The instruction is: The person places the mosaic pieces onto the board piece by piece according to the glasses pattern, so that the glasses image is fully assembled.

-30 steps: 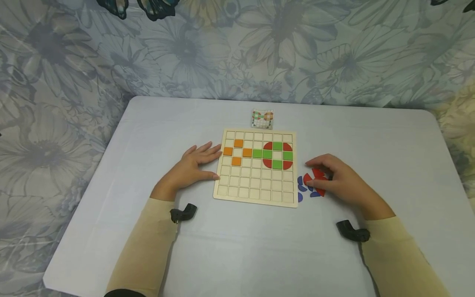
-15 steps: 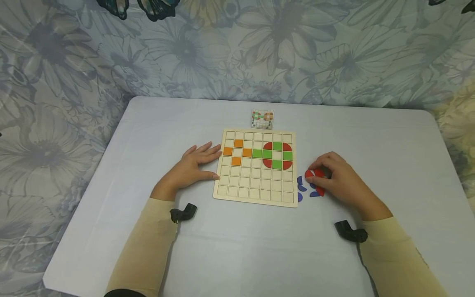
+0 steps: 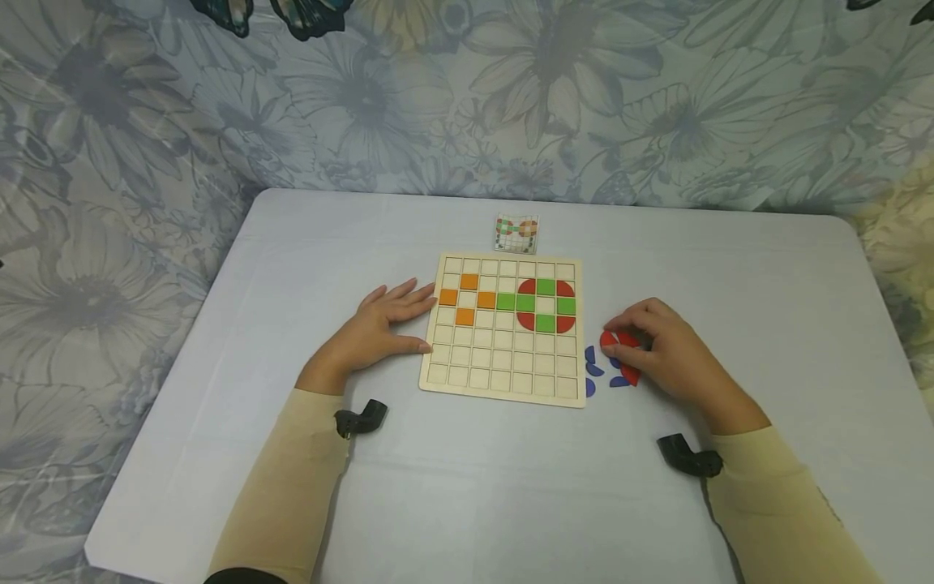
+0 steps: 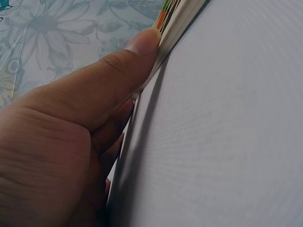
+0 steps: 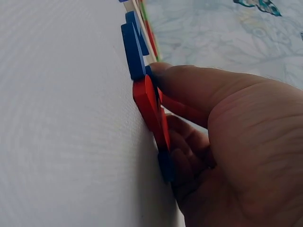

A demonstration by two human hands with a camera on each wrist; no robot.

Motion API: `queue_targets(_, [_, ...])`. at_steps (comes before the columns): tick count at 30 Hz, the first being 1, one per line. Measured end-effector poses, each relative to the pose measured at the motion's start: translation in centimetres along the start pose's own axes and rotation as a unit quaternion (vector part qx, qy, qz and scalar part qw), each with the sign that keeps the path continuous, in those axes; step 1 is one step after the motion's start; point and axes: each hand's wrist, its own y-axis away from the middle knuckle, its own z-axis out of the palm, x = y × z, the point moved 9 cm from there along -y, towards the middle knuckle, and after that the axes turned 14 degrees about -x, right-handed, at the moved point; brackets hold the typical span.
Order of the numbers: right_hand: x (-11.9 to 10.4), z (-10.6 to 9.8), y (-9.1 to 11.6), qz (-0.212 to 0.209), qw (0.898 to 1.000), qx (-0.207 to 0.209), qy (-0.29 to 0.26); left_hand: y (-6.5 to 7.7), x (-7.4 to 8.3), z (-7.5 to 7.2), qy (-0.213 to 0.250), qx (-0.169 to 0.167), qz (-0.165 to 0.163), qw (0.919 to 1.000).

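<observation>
A wooden grid board (image 3: 502,375) lies on the table, with orange and green squares and red rounded pieces in some cells. My left hand (image 3: 383,324) rests at the board's left edge, fingers spread and straight, thumb tip touching the lower part of that edge. To the right of the board, my right hand (image 3: 660,349) pinches a red rounded piece (image 3: 609,339) between thumb and fingers. Under and beside that hand lie more red pieces (image 5: 146,100) and several blue rounded pieces (image 5: 133,51). The hand partly hides this pile.
A small printed pattern card (image 3: 516,234) sits just behind the board. The white table (image 3: 467,487) stands against a flower-patterned cloth (image 3: 409,105). A black device (image 3: 362,419) is on the left wrist, another (image 3: 689,456) on the right.
My right thumb and fingers have closed together on a red piece at the pile's left side. The left hand and the board have stayed still.
</observation>
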Motion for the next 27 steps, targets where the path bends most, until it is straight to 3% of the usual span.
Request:
queue_targets(15, [-0.2,0.0,0.1,0.02,0.999,0.031,-0.003,0.0,0.0,-0.1,0.0,0.0,-0.003,1.0])
queue_targets(21, [-0.1,-0.6,0.5,0.013,0.997,0.069,-0.041,0.0,0.1,0.0,0.001,0.001,-0.002,1.0])
queue_targets(27, [-0.6,-0.9,0.5,0.014,0.994,0.069,-0.087,-0.1,0.0,0.0,-0.001,0.001,-0.005,1.0])
